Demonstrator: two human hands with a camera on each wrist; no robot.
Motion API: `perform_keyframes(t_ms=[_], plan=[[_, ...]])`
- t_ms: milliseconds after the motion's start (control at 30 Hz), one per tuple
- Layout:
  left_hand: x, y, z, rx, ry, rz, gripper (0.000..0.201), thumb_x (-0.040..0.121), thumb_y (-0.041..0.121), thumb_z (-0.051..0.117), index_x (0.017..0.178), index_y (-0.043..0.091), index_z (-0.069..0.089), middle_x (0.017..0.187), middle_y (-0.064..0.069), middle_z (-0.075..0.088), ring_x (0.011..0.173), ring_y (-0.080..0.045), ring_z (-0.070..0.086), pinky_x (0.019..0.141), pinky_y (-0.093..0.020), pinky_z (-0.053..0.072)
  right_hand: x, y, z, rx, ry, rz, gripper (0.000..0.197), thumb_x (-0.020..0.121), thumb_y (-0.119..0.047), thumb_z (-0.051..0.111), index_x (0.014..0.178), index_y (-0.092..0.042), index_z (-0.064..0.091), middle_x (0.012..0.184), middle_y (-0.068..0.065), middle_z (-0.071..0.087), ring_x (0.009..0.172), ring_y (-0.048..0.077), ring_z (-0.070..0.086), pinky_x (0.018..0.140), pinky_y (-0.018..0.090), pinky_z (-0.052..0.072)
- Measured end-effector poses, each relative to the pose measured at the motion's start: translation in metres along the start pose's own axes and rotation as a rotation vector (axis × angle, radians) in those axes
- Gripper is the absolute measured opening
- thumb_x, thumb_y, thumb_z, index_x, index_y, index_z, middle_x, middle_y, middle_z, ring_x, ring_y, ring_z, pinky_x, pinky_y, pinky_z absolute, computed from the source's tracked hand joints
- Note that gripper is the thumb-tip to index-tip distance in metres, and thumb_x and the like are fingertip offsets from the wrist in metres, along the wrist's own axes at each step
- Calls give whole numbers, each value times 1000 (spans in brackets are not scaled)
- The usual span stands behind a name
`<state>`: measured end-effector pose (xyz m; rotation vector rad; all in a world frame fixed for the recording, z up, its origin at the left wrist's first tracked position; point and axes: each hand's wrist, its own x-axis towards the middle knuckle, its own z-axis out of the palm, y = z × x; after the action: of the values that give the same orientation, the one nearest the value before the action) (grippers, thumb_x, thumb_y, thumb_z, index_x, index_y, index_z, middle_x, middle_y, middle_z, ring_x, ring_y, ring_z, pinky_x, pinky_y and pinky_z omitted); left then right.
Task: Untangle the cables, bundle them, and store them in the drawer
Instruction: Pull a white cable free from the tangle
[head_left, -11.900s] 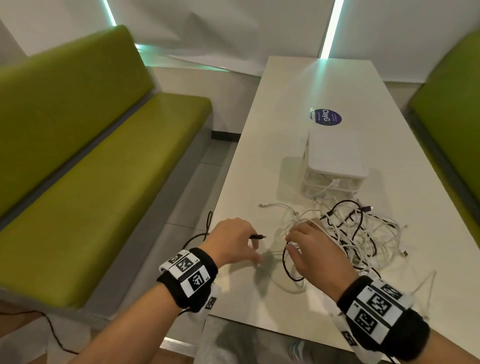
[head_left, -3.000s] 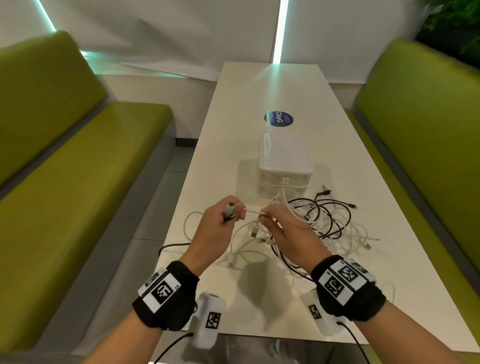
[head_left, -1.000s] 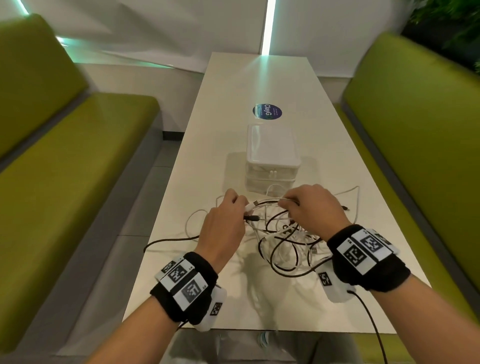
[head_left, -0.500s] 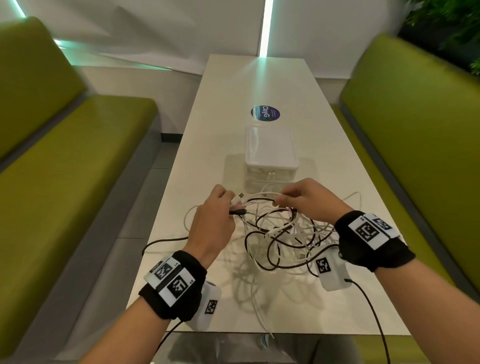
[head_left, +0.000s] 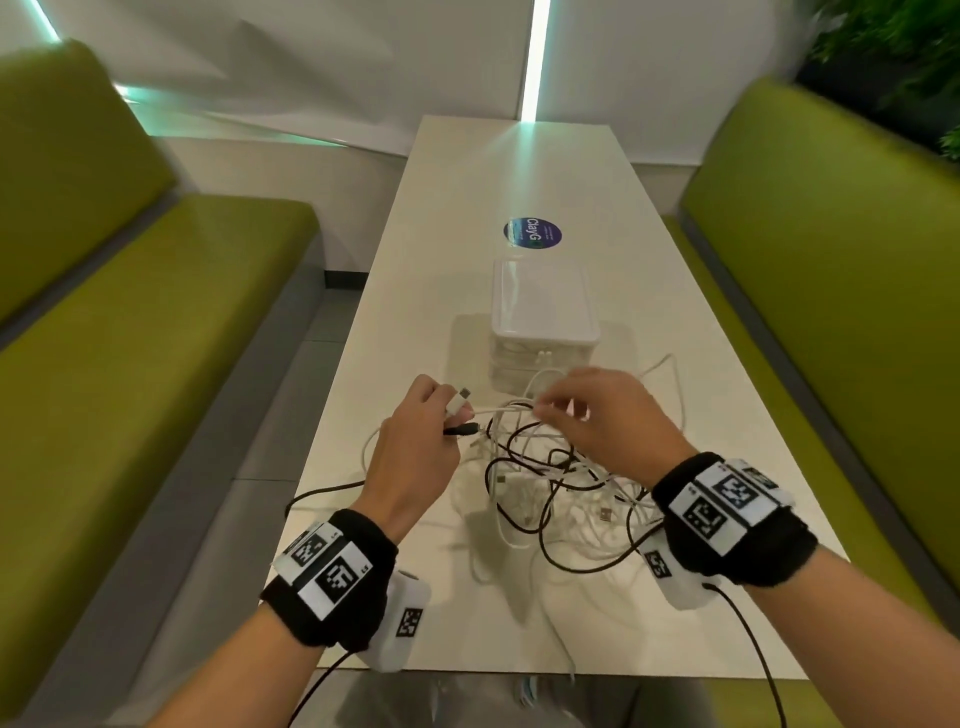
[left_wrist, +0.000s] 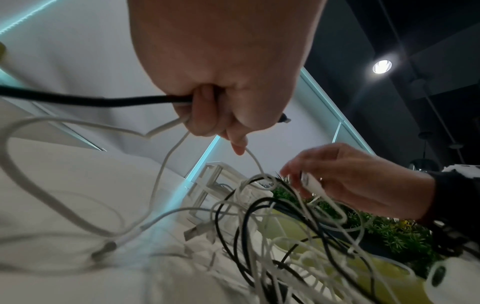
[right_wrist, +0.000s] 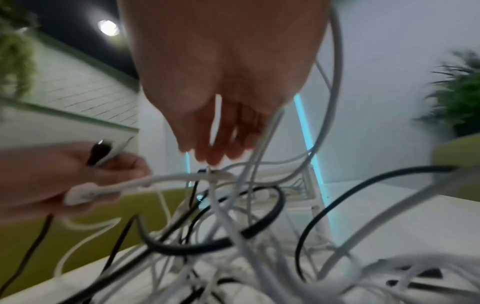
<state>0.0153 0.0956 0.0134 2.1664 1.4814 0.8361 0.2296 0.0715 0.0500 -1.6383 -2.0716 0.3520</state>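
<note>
A long white table (head_left: 519, 171) runs between two green benches (head_left: 130, 322), a white drawer box (head_left: 543, 306) at its middle. Just before it, the cables (head_left: 550, 493) hang tangled. The left hand (head_left: 415, 441) grips plug ends, fingers curled; the right hand (head_left: 608, 415) pinches a white strand.

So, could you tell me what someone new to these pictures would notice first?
Most likely the tangle of cables, black and white, on the near end of the white table, with both hands raised over it. The left hand grips a white cable end and a black one; the right hand pinches a white strand. Behind stands a white drawer box, flanked by green benches.
</note>
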Motion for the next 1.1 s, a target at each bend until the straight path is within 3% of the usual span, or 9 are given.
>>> perform_keyframes(t_ms=[67, 267, 400, 467, 567, 733, 833, 1000, 1100], plan=[[0, -1, -1, -31, 24, 11, 24, 84, -7, 52, 96, 10, 64, 102, 3, 54, 86, -22, 63, 75, -44, 53, -4, -2, 12, -89, -126, 95, 17, 89, -40, 64, 99, -27, 70, 81, -15, 63, 72, 1, 54, 68, 22, 39], [0, -5, -3, 55, 31, -7, 35, 81, -9, 55, 99, 17, 70, 104, 8, 59, 87, -17, 65, 76, -38, 53, -1, 0, 18, -54, -130, 197, 22, 94, -35, 58, 77, -21, 63, 68, -3, 65, 62, 13, 58, 59, 27, 44], [0, 9, 4, 59, -41, 88, 16, 92, 25, 63, 103, 21, 74, 99, 9, 65, 83, -16, 65, 74, -37, 52, 0, -8, 17, -27, -120, 139, 23, 98, -30, 50, 80, -22, 62, 69, 0, 66, 63, 18, 59, 64, 35, 50], [2, 13, 8, 118, -73, 76, 26, 95, 38, 57, 95, 18, 74, 86, 4, 63, 76, -20, 62, 68, -35, 48, -1, -11, 18, 10, -115, 124, 22, 98, -30, 50, 78, -25, 59, 68, -2, 64, 61, 16, 57, 61, 34, 47], [5, 10, 11, 240, -98, 94, 26, 98, 33, 53, 88, 14, 68, 79, 1, 56, 72, -25, 60, 63, -37, 45, -4, -9, 20, 55, -95, 138, 17, 98, -31, 52, 83, -29, 61, 65, -9, 59, 58, 6, 51, 59, 25, 37], [1, 10, 12, 376, -258, 166, 12, 100, 21, 49, 108, 16, 55, 102, -2, 50, 74, -30, 60, 67, -42, 49, -5, -6, 20, 24, -12, 98, 10, 95, -32, 56, 95, -26, 65, 72, -11, 62, 64, 3, 54, 63, 24, 41], [2, 11, 7, 318, -228, 145, 12, 101, 26, 41, 102, 14, 45, 100, -2, 50, 68, -31, 56, 65, -46, 47, -4, -4, 19, 8, -9, 85, 7, 91, -36, 62, 90, -30, 66, 82, -13, 58, 70, 2, 52, 67, 25, 43], [1, 11, 6, 204, -144, 121, 10, 100, 26, 31, 91, 22, 32, 100, -2, 55, 72, -32, 60, 63, -49, 47, -7, -8, 16, -48, 25, 90, 10, 89, -34, 65, 86, -27, 70, 71, -14, 57, 64, 1, 49, 59, 20, 34], [3, 8, 6, 168, -71, 136, 9, 100, 24, 34, 91, 24, 34, 101, 2, 59, 75, -28, 64, 60, -46, 47, -4, -11, 15, -59, 40, 127, 11, 89, -35, 65, 83, -27, 71, 70, -14, 61, 63, 1, 51, 62, 23, 39]])
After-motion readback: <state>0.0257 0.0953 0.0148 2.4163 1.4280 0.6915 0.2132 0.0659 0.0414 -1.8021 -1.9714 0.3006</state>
